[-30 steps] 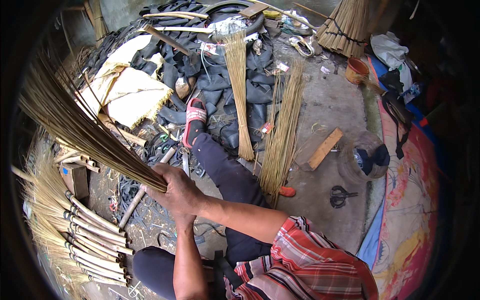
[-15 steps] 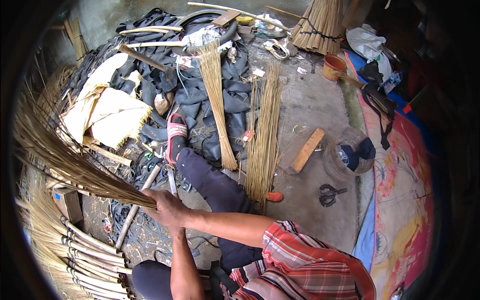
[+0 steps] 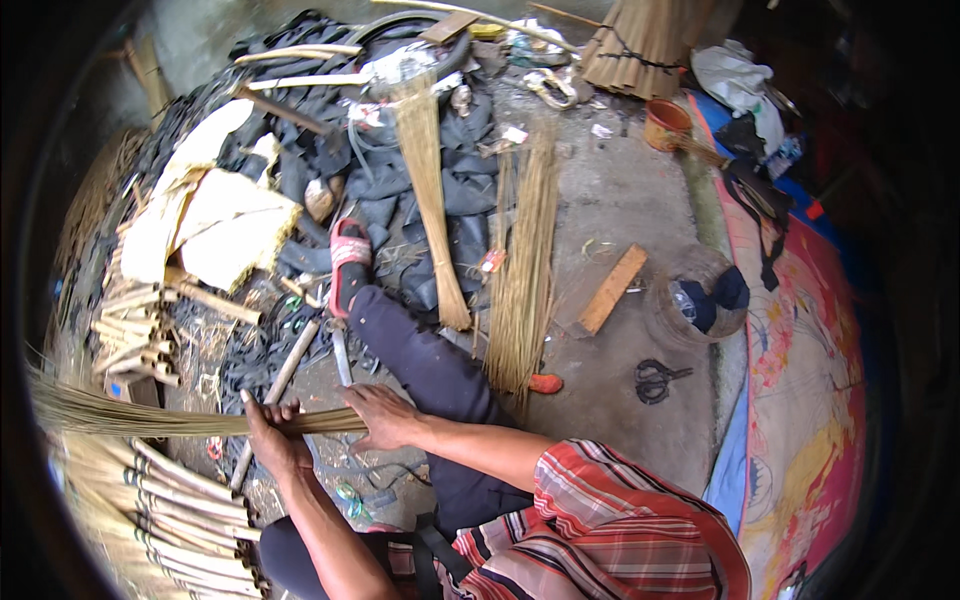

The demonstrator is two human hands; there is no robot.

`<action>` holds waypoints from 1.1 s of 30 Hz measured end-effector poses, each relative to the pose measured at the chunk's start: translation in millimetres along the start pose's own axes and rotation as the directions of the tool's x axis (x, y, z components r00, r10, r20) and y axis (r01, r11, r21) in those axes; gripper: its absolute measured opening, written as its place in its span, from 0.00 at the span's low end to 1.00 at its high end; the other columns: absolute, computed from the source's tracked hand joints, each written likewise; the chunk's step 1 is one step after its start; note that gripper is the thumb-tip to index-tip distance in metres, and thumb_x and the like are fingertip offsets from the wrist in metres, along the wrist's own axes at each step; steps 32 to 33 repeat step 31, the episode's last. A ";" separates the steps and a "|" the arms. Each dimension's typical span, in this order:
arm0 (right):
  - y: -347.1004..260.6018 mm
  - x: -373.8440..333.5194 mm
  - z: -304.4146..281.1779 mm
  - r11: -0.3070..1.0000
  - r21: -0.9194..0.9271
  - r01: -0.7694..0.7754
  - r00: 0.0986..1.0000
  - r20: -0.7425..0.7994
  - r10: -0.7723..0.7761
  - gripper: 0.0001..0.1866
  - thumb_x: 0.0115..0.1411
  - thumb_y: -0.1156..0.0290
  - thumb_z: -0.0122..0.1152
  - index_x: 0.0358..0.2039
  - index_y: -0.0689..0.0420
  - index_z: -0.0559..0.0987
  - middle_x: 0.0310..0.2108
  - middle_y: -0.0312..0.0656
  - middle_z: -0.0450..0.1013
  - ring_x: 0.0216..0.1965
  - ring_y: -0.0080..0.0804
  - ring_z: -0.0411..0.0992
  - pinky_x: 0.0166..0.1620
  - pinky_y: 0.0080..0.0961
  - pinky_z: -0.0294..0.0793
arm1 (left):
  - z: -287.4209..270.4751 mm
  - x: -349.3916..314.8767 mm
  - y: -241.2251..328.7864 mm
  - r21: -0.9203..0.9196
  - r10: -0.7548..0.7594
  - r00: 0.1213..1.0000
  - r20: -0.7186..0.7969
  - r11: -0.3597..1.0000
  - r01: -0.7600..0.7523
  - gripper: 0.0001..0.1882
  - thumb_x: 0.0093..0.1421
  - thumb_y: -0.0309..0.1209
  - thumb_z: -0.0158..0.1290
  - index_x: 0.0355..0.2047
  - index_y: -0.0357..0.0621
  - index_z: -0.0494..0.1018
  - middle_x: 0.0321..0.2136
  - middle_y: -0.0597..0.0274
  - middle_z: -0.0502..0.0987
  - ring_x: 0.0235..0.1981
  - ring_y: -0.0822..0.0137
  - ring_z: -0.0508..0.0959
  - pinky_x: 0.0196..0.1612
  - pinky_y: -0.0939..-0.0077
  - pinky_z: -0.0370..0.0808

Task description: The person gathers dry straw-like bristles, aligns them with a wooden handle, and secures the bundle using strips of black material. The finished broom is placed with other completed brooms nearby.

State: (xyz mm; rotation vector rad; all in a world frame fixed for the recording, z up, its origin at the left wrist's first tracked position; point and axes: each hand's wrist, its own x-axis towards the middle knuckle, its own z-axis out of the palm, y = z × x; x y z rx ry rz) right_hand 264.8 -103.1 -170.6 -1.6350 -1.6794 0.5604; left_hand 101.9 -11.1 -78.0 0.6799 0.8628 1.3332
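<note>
A bundle of thin broom straws (image 3: pixel 190 421) lies nearly level across my front, its loose tips fanned out to the left. My left hand (image 3: pixel 275 437) is closed around it from below, near the middle. At the bundle's right end, my right hand (image 3: pixel 387 416) touches the butt ends, its fingers and thumb apart. Ahead, a tied straw bundle (image 3: pixel 432 200) rests on dark rubber scraps (image 3: pixel 380 220). To its right, a looser pile of straws (image 3: pixel 525 270) lies on the floor beside my outstretched leg.
Finished brooms with pale handles (image 3: pixel 190 515) are stacked at lower left. Black scissors (image 3: pixel 660 381), a wooden block (image 3: pixel 613 290) and a wire coil (image 3: pixel 690 300) lie on the right floor. A brown pot (image 3: pixel 667 125) stands farther back. A cream sack (image 3: pixel 235 225) covers part of the scraps.
The straw bundle has swung down from a slant to nearly level. My left hand has moved left along it, while my right hand has shifted right to its end and its fingers have spread.
</note>
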 end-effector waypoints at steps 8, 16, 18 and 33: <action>-69.0 21.6 -19.2 0.922 0.384 -0.046 0.879 0.453 -0.145 0.15 0.59 0.70 0.63 0.47 0.58 0.79 0.41 0.61 0.80 0.44 0.59 0.81 0.45 0.48 0.79 | -1.5 -49.4 11.6 -0.069 -0.017 0.998 0.063 0.997 0.021 0.24 0.66 0.46 0.65 0.45 0.39 0.72 0.22 0.63 0.73 0.24 0.65 0.79 0.36 0.66 0.79; -104.1 19.9 -31.1 0.915 0.356 -0.189 0.741 0.663 -0.105 0.18 0.59 0.68 0.67 0.47 0.63 0.78 0.30 0.50 0.79 0.33 0.42 0.80 0.40 0.38 0.79 | 9.4 -62.9 40.0 -0.123 -0.006 0.993 -0.119 0.992 -0.008 0.19 0.71 0.49 0.58 0.33 0.50 0.68 0.16 0.72 0.63 0.16 0.74 0.66 0.27 0.71 0.74; -100.1 24.7 -37.3 0.798 0.462 -0.386 0.617 0.773 -0.149 0.23 0.61 0.65 0.71 0.51 0.64 0.75 0.32 0.37 0.76 0.32 0.28 0.77 0.38 0.30 0.78 | 2.7 -67.4 47.7 -0.114 -0.128 0.992 0.003 0.985 0.127 0.20 0.71 0.50 0.58 0.30 0.52 0.67 0.16 0.73 0.63 0.15 0.74 0.66 0.24 0.73 0.70; -121.2 25.9 14.0 -0.232 0.914 -0.333 0.906 0.378 0.190 0.59 0.65 0.20 0.35 0.76 0.61 0.53 0.73 0.50 0.58 0.69 0.51 0.64 0.69 0.61 0.61 | -21.0 -64.8 68.6 -0.298 0.196 0.950 -0.242 0.917 -0.265 0.20 0.69 0.46 0.61 0.35 0.51 0.63 0.16 0.68 0.61 0.16 0.70 0.67 0.24 0.67 0.73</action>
